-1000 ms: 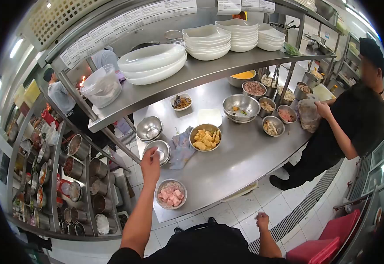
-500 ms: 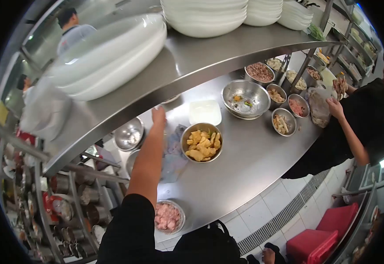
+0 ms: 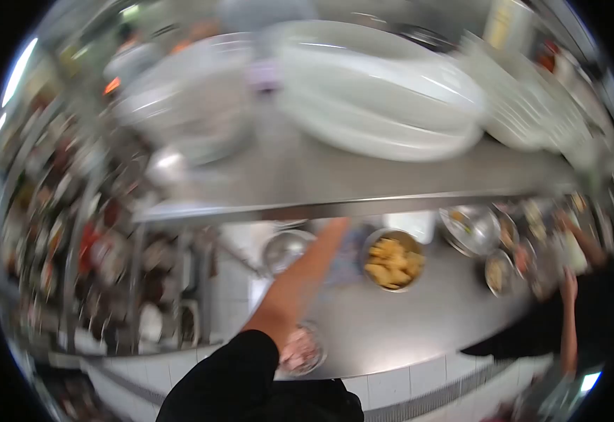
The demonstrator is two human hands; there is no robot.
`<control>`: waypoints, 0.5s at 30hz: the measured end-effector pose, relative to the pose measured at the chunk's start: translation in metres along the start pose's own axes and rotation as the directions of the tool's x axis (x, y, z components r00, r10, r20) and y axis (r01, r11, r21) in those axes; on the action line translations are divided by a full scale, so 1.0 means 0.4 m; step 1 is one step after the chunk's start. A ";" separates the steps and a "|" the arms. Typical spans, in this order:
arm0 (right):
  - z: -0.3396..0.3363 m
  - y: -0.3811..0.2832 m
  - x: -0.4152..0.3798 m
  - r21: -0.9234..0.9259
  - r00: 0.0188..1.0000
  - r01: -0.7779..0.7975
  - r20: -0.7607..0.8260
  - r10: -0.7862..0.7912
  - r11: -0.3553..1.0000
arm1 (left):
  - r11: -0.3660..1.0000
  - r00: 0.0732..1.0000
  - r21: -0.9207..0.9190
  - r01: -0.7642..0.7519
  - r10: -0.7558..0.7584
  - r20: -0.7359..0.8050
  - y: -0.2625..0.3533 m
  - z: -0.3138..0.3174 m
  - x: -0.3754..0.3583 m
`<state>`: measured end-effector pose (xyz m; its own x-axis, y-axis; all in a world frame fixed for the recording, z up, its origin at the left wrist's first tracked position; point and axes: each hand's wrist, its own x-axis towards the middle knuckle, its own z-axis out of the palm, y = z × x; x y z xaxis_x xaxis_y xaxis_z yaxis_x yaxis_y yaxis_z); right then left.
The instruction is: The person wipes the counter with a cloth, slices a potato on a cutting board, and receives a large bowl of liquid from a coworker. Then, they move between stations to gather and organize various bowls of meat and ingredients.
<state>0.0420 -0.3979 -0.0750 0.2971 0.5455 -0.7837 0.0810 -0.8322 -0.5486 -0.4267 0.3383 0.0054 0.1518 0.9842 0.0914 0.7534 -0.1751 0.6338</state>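
Note:
My left arm, in a black sleeve, stretches forward over the steel table. My left hand reaches under the raised shelf, whose front edge hides its fingers. Left of the forearm stands a metal bowl, seemingly bare inside. To the right, a crumpled clear plastic bag lies beside a metal bowl of yellow battered-looking pieces. Nearer my body, a bowl of pale pink raw meat sits partly behind the arm. My right hand is out of view.
Large white oval dishes and a stack of white plates rest on the steel shelf. A white container and metal bowls stand further right. A co-worker's hand is at the table's right end. Racks fill the left.
The view has swung left and blurred, so the table and bowls sit further right and lower. My left hand is now more hidden under the shelf.

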 end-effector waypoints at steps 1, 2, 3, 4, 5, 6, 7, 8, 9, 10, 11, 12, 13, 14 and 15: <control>-0.001 -0.099 0.086 -0.074 0.999 0.043 0.013 -0.042 0.996 | 0.992 0.996 0.097 -0.084 0.084 0.009 0.046 -0.021 -0.096; 0.026 -0.251 0.132 -0.139 0.996 0.086 0.052 -0.079 0.987 | 0.991 0.995 0.084 -0.100 0.102 -0.021 0.086 -0.045 -0.215; 0.053 -0.360 0.189 -0.194 0.986 0.142 0.116 -0.121 0.971 | 0.999 0.999 0.025 -0.040 0.041 -0.028 0.115 -0.091 -0.331; 0.081 -0.446 0.268 -0.246 0.969 0.208 0.185 -0.165 0.947 | 0.631 0.949 -0.747 0.210 -0.314 0.001 0.193 -0.155 -0.482; 0.119 -0.532 0.326 -0.293 0.946 0.271 0.257 -0.198 0.917 | 0.310 0.875 -0.923 0.226 -0.482 0.052 0.270 -0.221 -0.626; 0.172 -0.622 0.368 -0.338 0.914 0.339 0.338 -0.223 0.878 | 0.217 0.891 -0.945 0.247 -0.433 0.133 0.298 -0.279 -0.762; 0.235 -0.707 0.398 -0.373 0.878 0.407 0.412 -0.244 0.834 | 0.207 0.875 -0.948 0.242 -0.470 0.120 0.335 -0.344 -0.900; 0.308 -0.779 0.421 -0.404 0.835 0.474 0.490 -0.252 0.782 | 0.196 0.856 -0.951 0.237 -0.506 0.109 0.358 -0.389 -1.038; 0.388 -0.844 0.435 -0.426 0.787 0.536 0.565 -0.249 0.729 | 0.197 0.800 -0.964 0.180 -0.599 0.027 0.348 -0.405 -1.164; 0.473 -0.901 0.423 -0.443 0.739 0.593 0.632 -0.235 0.672 | 0.215 0.776 -0.958 0.192 -0.631 0.014 0.341 -0.417 -1.290; 0.553 -0.946 0.412 -0.453 0.687 0.649 0.694 -0.216 0.611 | 0.226 0.754 -0.951 0.210 -0.657 0.010 0.345 -0.408 -1.415; 0.636 -0.980 0.385 -0.453 0.638 0.698 0.745 -0.194 0.554 | 0.233 0.697 -0.956 0.175 -0.716 -0.047 0.356 -0.405 -1.541; 0.716 -1.001 0.359 -0.447 0.585 0.745 0.795 -0.163 0.494 | 0.249 0.644 -0.957 0.146 -0.758 -0.099 0.371 -0.404 -1.671; 0.790 -1.017 0.322 -0.434 0.541 0.781 0.830 -0.139 0.449 | 0.248 0.550 -0.963 0.106 -0.821 -0.151 0.395 -0.396 -1.791; 0.859 -1.023 0.282 -0.418 0.496 0.814 0.861 -0.109 0.403 | 0.246 0.453 -0.967 0.068 -0.871 -0.190 0.424 -0.376 -1.907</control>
<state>-0.2845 0.0383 -0.0392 -0.6807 0.4475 -0.5800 0.6723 0.0673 -0.7372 -0.5108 -0.4380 0.1586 -0.7090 0.6035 -0.3649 -0.4229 0.0502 0.9048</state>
